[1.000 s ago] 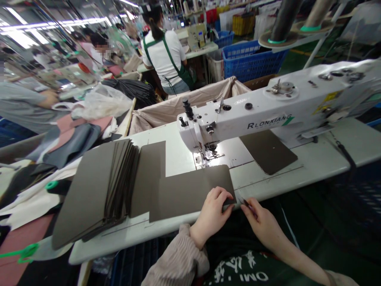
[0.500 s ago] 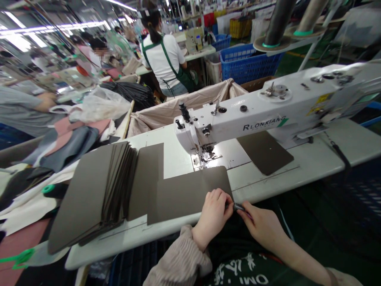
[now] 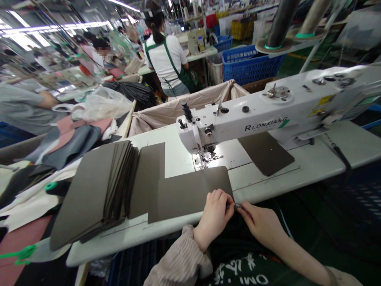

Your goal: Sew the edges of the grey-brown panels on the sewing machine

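Note:
A flat grey-brown panel (image 3: 184, 194) with rounded corners lies on the sewing table (image 3: 262, 188), its far edge close to the needle area of the sewing machine (image 3: 226, 123). At the panel's near right corner my left hand (image 3: 216, 208) is closed, fingers curled on the corner. Just right of it my right hand (image 3: 262, 222) pinches a small, dark, slim thing that bridges the two hands; its kind cannot be made out. Another panel (image 3: 145, 178) lies partly under the first. A stack of similar panels (image 3: 86, 190) leans at the left.
One more panel (image 3: 266, 153) lies beneath the machine arm. A cloth-lined bin (image 3: 184, 105) stands behind the table, with a blue basket (image 3: 253, 63) beyond. Cut pieces and a black thread spool (image 3: 59, 188) lie at the left. A person in a green apron (image 3: 166, 59) sits ahead.
The view has shifted slightly. Less of the dark thing shows between my hands, and its purplish part by the right fingers is out of sight. The panels and machine stay put.

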